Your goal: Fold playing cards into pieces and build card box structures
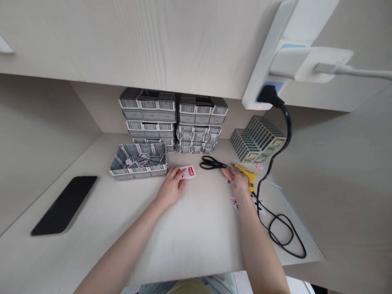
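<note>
My left hand (171, 187) rests on the desk with its fingers and thumb closed at the left end of a red and white pack of playing cards (189, 172). Stretched out and low over the desk, my right hand (238, 179) lies beside a yellow glue gun (250, 174). Its fingertips are close to the blades of black-handled scissors (211, 162); whether they touch is unclear. Loose playing cards (234, 203) lie partly hidden under my right wrist. Left of my left hand stands an open box made of cards (137, 174), with card pieces inside.
Stacked boxes made of cards (148, 114) stand at the back, beside a second stack (200, 116). Green-edged card blocks (259, 139) fill the back right. A black cable (288, 122) hangs from a power strip (272, 61) and coils at right. A phone (65, 204) lies at left.
</note>
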A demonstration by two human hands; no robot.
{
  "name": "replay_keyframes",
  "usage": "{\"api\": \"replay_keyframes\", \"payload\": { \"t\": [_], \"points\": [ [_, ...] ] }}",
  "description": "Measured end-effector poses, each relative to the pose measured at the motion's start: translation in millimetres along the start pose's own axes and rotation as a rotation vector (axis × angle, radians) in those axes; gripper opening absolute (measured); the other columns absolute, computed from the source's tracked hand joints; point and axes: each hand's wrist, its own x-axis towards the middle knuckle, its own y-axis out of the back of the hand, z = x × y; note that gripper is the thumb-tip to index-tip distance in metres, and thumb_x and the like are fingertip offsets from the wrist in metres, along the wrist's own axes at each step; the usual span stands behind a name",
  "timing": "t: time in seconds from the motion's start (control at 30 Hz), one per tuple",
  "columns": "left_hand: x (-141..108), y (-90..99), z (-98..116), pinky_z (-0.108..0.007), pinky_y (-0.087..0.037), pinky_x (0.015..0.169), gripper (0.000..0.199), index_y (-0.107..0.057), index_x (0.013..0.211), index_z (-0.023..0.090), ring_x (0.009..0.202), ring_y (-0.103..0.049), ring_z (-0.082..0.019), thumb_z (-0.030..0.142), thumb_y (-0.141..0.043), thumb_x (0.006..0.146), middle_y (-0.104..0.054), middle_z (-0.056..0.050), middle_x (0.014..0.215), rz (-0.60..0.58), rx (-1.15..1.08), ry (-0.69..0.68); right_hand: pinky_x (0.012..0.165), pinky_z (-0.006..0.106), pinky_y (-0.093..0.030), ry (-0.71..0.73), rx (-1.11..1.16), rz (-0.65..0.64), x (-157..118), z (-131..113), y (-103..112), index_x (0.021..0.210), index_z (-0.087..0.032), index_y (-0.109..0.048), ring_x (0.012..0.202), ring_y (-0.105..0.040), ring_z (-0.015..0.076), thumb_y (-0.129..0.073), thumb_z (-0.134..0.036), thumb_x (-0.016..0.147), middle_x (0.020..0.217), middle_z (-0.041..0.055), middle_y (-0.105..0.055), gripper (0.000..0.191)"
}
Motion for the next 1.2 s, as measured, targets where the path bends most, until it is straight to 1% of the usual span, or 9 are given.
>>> {"api": "replay_keyframes", "payload": {
  "t": [0.23,0.37,0.53,0.6,0.7,0.83,0.9,1.0,1.2],
  "points": [
    [0,0.1,0,-0.044,-0.029,0.103,0.04,-0.044,0.122,0.02,0.128,-0.024,-0.024,0.031,-0.04,0.084,-0.038,-0.008,0.131,-0.002,0.008,0.006,0.075,0.032,-0.055,-0.028,-0.092,-0.013,-1,-3,-1,0.072,-0.011,-0.053,0.073,-0.067,0.0184,-0.047,-0.007,0.076,0.067,0.0084,-0.066,0.008],
    [0,0.5,0,-0.045,-0.03,0.102,0.04,-0.043,0.122,0.021,0.127,-0.024,-0.024,0.03,-0.04,0.084,-0.038,-0.007,0.131,0.0,0.004,0.0,0.064,0.031,-0.056,-0.023,-0.267,-0.046,-8,-5,0,0.071,-0.008,-0.056,0.064,-0.066,0.0191,-0.048,-0.01,0.074,0.065,0.0101,-0.065,0.009],
    [0,0.2,0,-0.044,-0.029,0.103,0.04,-0.043,0.122,0.021,0.127,-0.024,-0.024,0.03,-0.041,0.083,-0.038,-0.007,0.131,0.0,0.0,-0.003,0.047,0.028,-0.052,0.133,-0.529,0.096,-9,-24,15,0.076,-0.012,-0.061,0.046,-0.059,0.0141,-0.053,-0.022,0.07,0.062,0.0032,-0.064,0.015],
    [0,0.4,0,-0.045,-0.029,0.103,0.04,-0.043,0.122,0.022,0.127,-0.025,-0.024,0.03,-0.041,0.083,-0.038,-0.007,0.131,-0.002,-0.005,-0.001,0.055,0.03,-0.052,0.26,-0.821,0.106,-11,-32,22,0.08,-0.012,-0.064,0.056,-0.062,0.017,-0.051,-0.027,0.071,0.067,0.0051,-0.066,0.022],
    [0,1.1,1,-0.045,-0.029,0.103,0.04,-0.043,0.122,0.022,0.127,-0.025,-0.024,0.029,-0.041,0.083,-0.038,-0.007,0.131,-0.005,-0.015,-0.002,0.077,0.036,-0.047,0.423,-1.269,-0.043,-23,-33,29,0.089,-0.014,-0.066,0.085,-0.061,0.0239,-0.051,-0.033,0.073,0.088,0.0102,-0.067,0.029],
    [0,1.6,2,-0.044,-0.029,0.103,0.039,-0.044,0.121,0.02,0.127,-0.025,-0.024,0.03,-0.04,0.084,-0.039,-0.007,0.13,-0.007,-0.012,0.002,0.097,0.048,-0.027,0.573,-1.57,-0.188,-54,-1,29,0.119,-0.008,-0.049,0.122,-0.033,0.0317,-0.05,-0.048,0.075,0.128,0.0204,-0.043,0.059],
    [0,1.5,3,-0.043,-0.029,0.103,0.039,-0.045,0.121,0.02,0.127,-0.025,-0.024,0.03,-0.04,0.083,-0.039,-0.007,0.13,-0.007,-0.01,0.003,0.1,0.053,-0.017,0.675,-1.613,-0.123,-70,19,23,0.126,-0.005,-0.039,0.128,-0.018,0.0342,-0.047,-0.05,0.077,0.136,0.023,-0.029,0.067],
    [0,1.2,3,-0.044,-0.03,0.102,0.039,-0.045,0.121,0.021,0.126,-0.026,-0.025,0.03,-0.041,0.083,-0.04,-0.007,0.129,-0.003,-0.01,0.006,0.101,0.053,-0.015,0.759,-1.561,-0.176,-87,36,6,0.128,-0.007,-0.035,0.129,-0.017,0.0308,-0.04,-0.047,0.082,0.137,0.021,-0.028,0.061],
    [0,1.0,2,-0.046,-0.031,0.102,0.039,-0.045,0.121,0.022,0.125,-0.028,-0.025,0.03,-0.042,0.082,-0.04,-0.007,0.128,0.008,-0.023,-0.003,0.1,0.043,-0.028,0.776,-1.314,-0.367,-89,18,-19,0.129,-0.014,-0.032,0.127,-0.026,0.0226,-0.034,-0.041,0.086,0.136,0.0149,-0.031,0.052]
  ]
}}
